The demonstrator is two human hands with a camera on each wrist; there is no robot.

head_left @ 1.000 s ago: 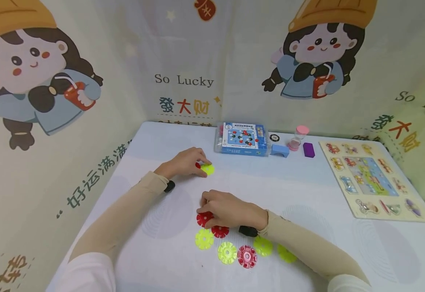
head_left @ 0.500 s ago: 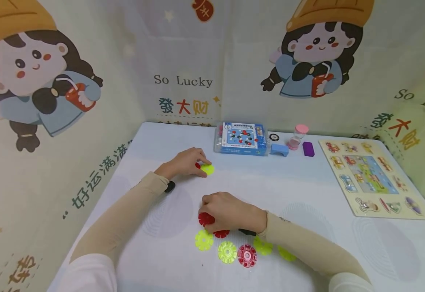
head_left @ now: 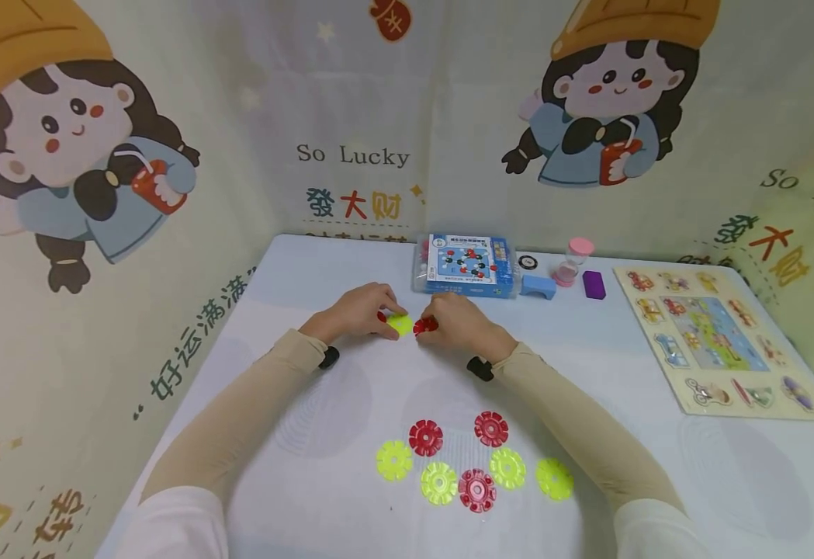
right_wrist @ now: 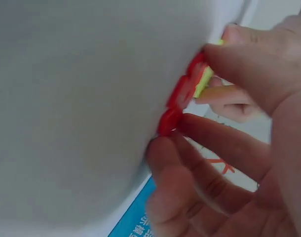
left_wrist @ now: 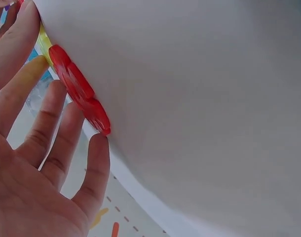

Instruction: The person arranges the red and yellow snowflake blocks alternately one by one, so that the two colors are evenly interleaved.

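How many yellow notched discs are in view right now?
5. The left hand pinches one yellow disc; on the table lie four more, left to right: first disc, second disc, third disc, fourth disc. Others could be hidden.

One high view, two close ones

From the person's head, well above, we look forward and down over the white tabletop (head_left: 309,505) to the pale cloth wall printed with cartoon figures (head_left: 351,93). From the left wrist, very near, we look out along the left hand (head_left: 355,312), the tabletop slanting steeply at right. From the right wrist, just as near, we look along the right hand (head_left: 461,324), the tabletop at left and the left hand beyond. All three views share the flat yellow-green plastic disc (head_left: 400,324) between the hands.
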